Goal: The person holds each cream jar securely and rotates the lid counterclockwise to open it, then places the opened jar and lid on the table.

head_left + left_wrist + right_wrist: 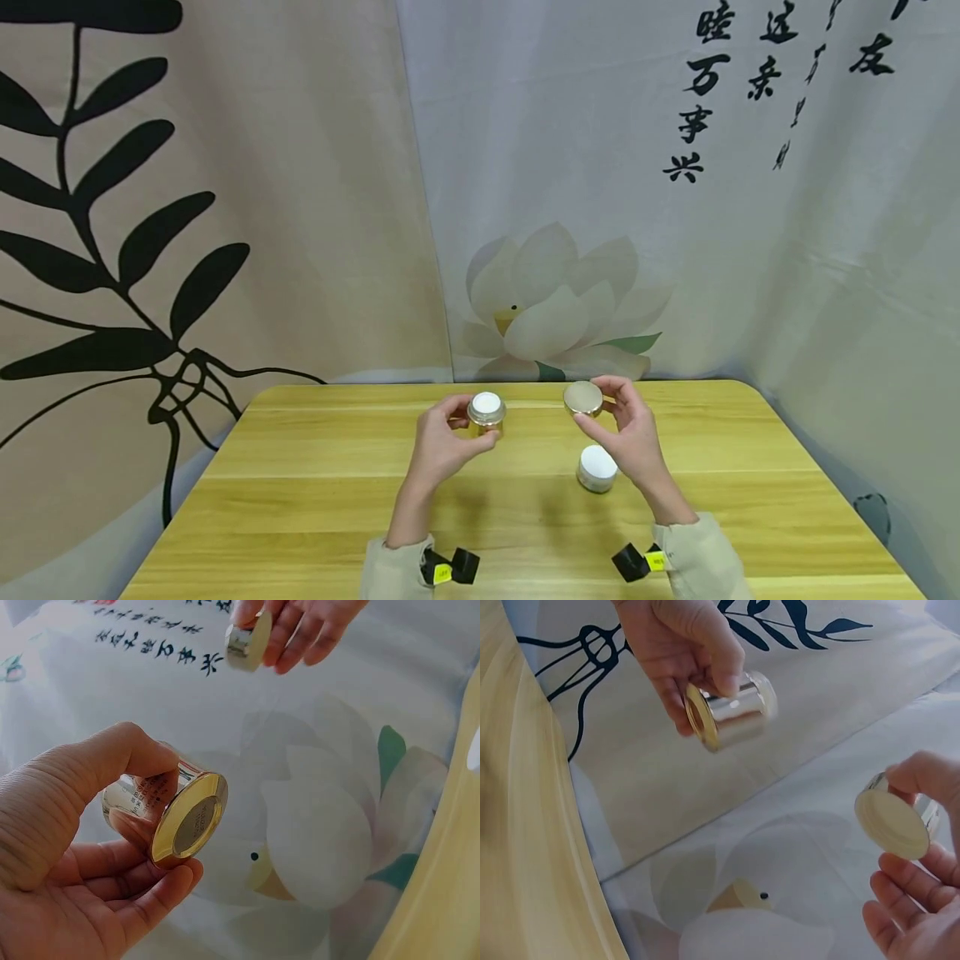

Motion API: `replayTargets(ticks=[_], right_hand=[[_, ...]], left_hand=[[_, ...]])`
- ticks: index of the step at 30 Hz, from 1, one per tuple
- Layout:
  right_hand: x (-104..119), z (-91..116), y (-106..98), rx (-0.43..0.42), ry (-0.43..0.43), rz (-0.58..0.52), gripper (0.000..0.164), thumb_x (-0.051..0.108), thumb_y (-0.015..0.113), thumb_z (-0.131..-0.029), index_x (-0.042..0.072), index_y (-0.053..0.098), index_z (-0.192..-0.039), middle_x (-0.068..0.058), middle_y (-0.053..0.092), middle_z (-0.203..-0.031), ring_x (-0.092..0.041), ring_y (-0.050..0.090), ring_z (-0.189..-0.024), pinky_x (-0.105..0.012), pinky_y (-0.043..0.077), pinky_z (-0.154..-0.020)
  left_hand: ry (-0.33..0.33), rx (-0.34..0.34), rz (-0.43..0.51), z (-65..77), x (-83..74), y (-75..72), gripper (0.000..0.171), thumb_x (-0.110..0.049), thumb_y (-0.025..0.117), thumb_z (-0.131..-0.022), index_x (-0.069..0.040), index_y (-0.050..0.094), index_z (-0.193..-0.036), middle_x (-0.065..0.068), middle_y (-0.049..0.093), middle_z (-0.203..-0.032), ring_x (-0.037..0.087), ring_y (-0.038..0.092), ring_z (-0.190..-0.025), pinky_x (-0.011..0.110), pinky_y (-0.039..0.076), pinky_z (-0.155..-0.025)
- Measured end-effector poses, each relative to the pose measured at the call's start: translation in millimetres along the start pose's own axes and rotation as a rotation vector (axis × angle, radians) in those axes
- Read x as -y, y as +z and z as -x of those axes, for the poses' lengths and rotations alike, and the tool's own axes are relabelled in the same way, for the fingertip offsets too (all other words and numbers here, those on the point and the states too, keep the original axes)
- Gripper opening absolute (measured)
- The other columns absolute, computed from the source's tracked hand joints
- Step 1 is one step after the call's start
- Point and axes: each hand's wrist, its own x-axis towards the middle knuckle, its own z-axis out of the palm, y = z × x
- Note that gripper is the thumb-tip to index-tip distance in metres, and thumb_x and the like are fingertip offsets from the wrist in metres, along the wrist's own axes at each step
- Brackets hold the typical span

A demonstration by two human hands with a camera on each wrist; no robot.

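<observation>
My left hand point(441, 448) grips a shiny gold cream jar point(487, 410) between thumb and fingers, above the far half of the table. White covers the jar's top in the head view; its gold base point(196, 817) faces the camera in the left wrist view. Across from it, my right hand point(628, 433) pinches a round gold lid point(582, 398) by its edge. The lid's pale underside point(891, 823) shows in the right wrist view. Lid and jar are apart, at about the same height. A small white-topped jar point(597, 468) stands below my right hand, partly overlapped by it.
The light wooden table point(315, 500) has rounded far corners. Behind it hangs a pale curtain point(315, 208) printed with black leaves, a lotus and black writing. A small black camera point(466, 566) sits at the left cuff and another black camera point(631, 563) at the right.
</observation>
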Motion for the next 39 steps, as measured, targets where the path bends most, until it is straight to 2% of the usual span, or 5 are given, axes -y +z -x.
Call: replayTargets(ticks=[4,10,17,24,39], right_hand=[[0.8,5.1,-10.8,-0.012,-0.003,0.054,0.043,-0.02,0.065,-0.073,-0.012,0.05,-0.114,-0.005,0.055,-0.103,-0.009,0.052,-0.084,-0.018,0.044,-0.076],[1.8,12.5,-24.6,-0.017,0.01,0.139,0.045,-0.017,0.066,-0.074,-0.009,0.053,-0.117,-0.005,0.054,-0.107,-0.009,0.05,-0.088,-0.016,0.043,-0.079],[1.6,20.5,-36.3,-0.017,0.033,0.137,0.048,-0.021,0.063,-0.074,-0.013,0.047,-0.119,-0.003,0.054,-0.108,-0.007,0.053,-0.093,-0.016,0.044,-0.077],[1.5,24.9,-47.3,-0.037,0.023,0.146,0.046,-0.024,0.063,-0.072,-0.013,0.044,-0.113,-0.005,0.052,-0.103,-0.007,0.054,-0.089,-0.015,0.046,-0.076],[-1.3,36.4,-69.5,-0.029,0.08,0.39,0.047,-0.013,0.073,-0.07,-0.005,0.059,-0.113,-0.005,0.05,-0.1,-0.007,0.05,-0.086,-0.014,0.047,-0.073]], left_hand=[[0.004,-0.004,-0.003,1.0,1.5,-1.2,0.042,-0.006,0.082,-0.065,0.002,0.066,-0.102,0.009,0.065,-0.092,0.019,0.057,-0.083,0.034,0.052,-0.074],[-0.004,-0.013,-0.018,2.7,1.8,-1.4,0.043,-0.005,0.083,-0.064,0.002,0.066,-0.102,0.009,0.064,-0.091,0.019,0.056,-0.082,0.039,0.052,-0.073],[-0.039,-0.016,-0.041,0.6,1.9,0.7,0.041,0.004,0.08,-0.063,0.008,0.064,-0.101,0.013,0.064,-0.09,0.024,0.056,-0.081,0.042,0.051,-0.073],[-0.032,-0.013,-0.032,2.1,3.1,-0.4,0.043,-0.003,0.083,-0.064,0.003,0.065,-0.103,0.009,0.064,-0.091,0.019,0.056,-0.081,0.031,0.051,-0.072],[-0.017,-0.015,-0.025,2.2,6.0,-3.9,0.043,-0.007,0.083,-0.064,0.004,0.065,-0.102,0.008,0.064,-0.091,0.019,0.057,-0.082,0.036,0.052,-0.073]])
